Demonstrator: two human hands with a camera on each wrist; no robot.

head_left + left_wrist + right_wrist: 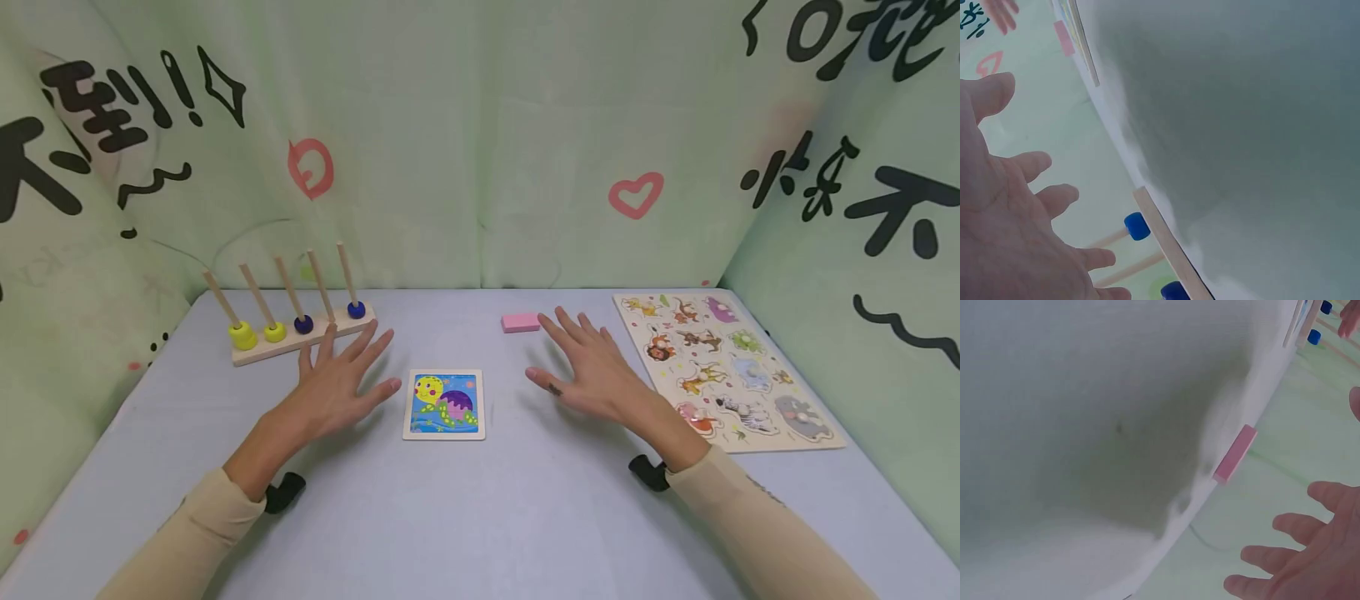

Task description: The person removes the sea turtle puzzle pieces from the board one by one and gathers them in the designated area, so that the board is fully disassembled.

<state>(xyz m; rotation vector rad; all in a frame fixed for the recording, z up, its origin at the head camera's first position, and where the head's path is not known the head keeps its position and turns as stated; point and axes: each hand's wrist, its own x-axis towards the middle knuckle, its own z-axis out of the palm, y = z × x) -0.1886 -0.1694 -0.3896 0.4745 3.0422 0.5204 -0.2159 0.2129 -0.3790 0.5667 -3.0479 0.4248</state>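
Note:
My left hand (333, 390) hovers over the table with its fingers spread, between a wooden peg stand (273, 348) and a small turtle puzzle (444, 405). Yellow and dark blue beads sit low on the stand's several upright pegs. The turtle puzzle lies flat in its pale frame, picture up. On the other side, my right hand (588, 371) is held above the table, fingers apart, holding nothing. Just beyond its fingertips lies a pink block (521, 322), which also shows in the right wrist view. In the left wrist view the left palm (1010, 219) holds nothing.
A large wooden animal puzzle board (731, 367) lies at the right side of the white table (480, 517). Light green curtains (480, 125) with black writing and red hearts enclose the back and sides. Black straps with camera mounts (285, 493) sit at both wrists.

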